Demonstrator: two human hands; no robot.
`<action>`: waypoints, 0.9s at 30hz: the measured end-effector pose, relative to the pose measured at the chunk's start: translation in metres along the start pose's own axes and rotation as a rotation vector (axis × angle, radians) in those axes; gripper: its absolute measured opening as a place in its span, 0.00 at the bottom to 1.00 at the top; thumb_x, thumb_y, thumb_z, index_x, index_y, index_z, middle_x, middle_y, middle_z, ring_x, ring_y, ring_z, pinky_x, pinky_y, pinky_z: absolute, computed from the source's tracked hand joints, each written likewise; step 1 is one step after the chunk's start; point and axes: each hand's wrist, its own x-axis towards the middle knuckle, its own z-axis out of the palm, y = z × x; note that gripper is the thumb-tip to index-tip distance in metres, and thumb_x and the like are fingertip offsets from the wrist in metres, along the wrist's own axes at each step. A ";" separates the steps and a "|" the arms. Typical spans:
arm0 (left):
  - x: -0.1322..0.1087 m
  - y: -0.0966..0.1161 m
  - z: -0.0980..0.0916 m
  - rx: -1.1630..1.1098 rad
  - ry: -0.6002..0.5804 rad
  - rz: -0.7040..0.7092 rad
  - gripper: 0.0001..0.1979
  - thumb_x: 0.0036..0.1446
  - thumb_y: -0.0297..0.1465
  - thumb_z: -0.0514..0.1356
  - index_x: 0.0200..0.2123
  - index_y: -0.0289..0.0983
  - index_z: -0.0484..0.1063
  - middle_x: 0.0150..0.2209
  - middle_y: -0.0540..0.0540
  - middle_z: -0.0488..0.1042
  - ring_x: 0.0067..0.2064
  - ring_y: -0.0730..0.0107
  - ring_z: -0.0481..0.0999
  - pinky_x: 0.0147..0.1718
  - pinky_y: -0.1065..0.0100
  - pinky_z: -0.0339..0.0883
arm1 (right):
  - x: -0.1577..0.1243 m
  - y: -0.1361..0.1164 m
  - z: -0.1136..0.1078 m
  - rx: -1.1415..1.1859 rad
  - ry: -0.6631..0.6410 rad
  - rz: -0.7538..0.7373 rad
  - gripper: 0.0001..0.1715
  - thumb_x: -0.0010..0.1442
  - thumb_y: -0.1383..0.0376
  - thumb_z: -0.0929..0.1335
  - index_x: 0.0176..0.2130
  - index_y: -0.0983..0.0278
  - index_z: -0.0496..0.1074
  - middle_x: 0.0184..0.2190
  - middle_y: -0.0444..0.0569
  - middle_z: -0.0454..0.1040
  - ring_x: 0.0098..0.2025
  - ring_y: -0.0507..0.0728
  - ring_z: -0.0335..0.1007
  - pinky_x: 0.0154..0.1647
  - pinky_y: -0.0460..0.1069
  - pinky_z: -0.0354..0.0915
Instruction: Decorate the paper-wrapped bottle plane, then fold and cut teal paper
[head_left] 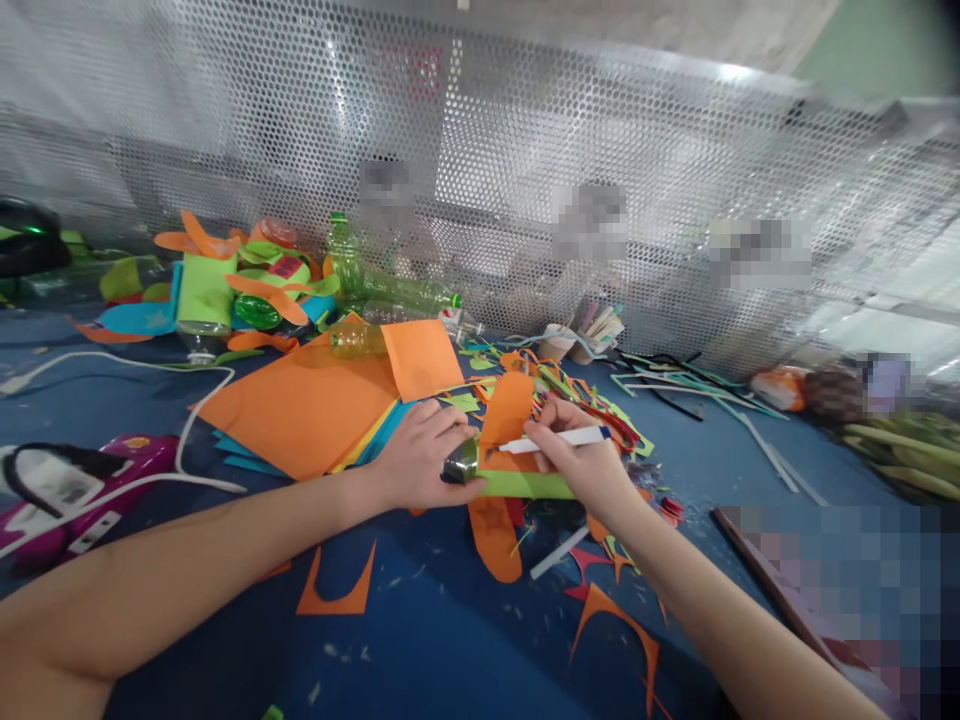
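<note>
My left hand (426,455) is closed around one end of a plastic bottle (462,461), lying on its side. Orange paper covers the bottle, with a green paper strip (529,485) along its near side. Two rounded orange paper flaps stick out, an upper one (510,402) and a lower one (496,545). In my right hand (574,455) is a white marker (576,437) with a dark blue end. Its tip is at the orange paper near my left fingers; small dark marks show there. The bottle's far end is hidden behind my right hand.
Orange sheets (300,400) lie over blue and yellow ones on the blue table (420,640). Paper scraps (622,620) surround the bottle. Paper-decorated bottles (208,290) stand back left. A purple device (142,465) with a white cable is at left. A perforated metal screen (300,150) rises behind.
</note>
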 end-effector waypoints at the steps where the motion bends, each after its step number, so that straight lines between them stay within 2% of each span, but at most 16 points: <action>1: 0.000 0.000 0.000 -0.001 0.007 0.005 0.24 0.51 0.49 0.57 0.41 0.35 0.71 0.38 0.42 0.72 0.39 0.60 0.68 0.41 0.58 0.64 | 0.000 0.000 0.000 0.002 -0.005 -0.002 0.14 0.53 0.61 0.68 0.23 0.60 0.59 0.10 0.36 0.63 0.13 0.49 0.54 0.18 0.45 0.49; 15: -0.001 0.001 -0.002 0.001 -0.009 0.004 0.22 0.51 0.47 0.59 0.40 0.33 0.71 0.38 0.41 0.72 0.41 0.59 0.69 0.43 0.58 0.63 | 0.000 -0.006 0.002 0.002 -0.007 -0.012 0.14 0.52 0.59 0.68 0.22 0.60 0.59 0.10 0.37 0.63 0.13 0.48 0.55 0.18 0.45 0.50; 23: -0.001 0.000 -0.002 0.004 -0.076 -0.033 0.23 0.51 0.47 0.58 0.42 0.35 0.71 0.40 0.41 0.72 0.39 0.60 0.67 0.41 0.57 0.64 | 0.000 -0.006 0.001 0.019 -0.009 0.001 0.14 0.51 0.59 0.68 0.22 0.60 0.58 0.09 0.36 0.61 0.12 0.48 0.54 0.16 0.44 0.50; 27: 0.000 0.000 -0.003 0.007 -0.042 -0.006 0.23 0.51 0.47 0.58 0.41 0.34 0.71 0.40 0.41 0.72 0.40 0.59 0.68 0.42 0.57 0.64 | -0.001 -0.007 0.001 -0.017 -0.010 -0.013 0.14 0.51 0.59 0.67 0.22 0.60 0.58 0.09 0.36 0.62 0.12 0.47 0.54 0.17 0.44 0.50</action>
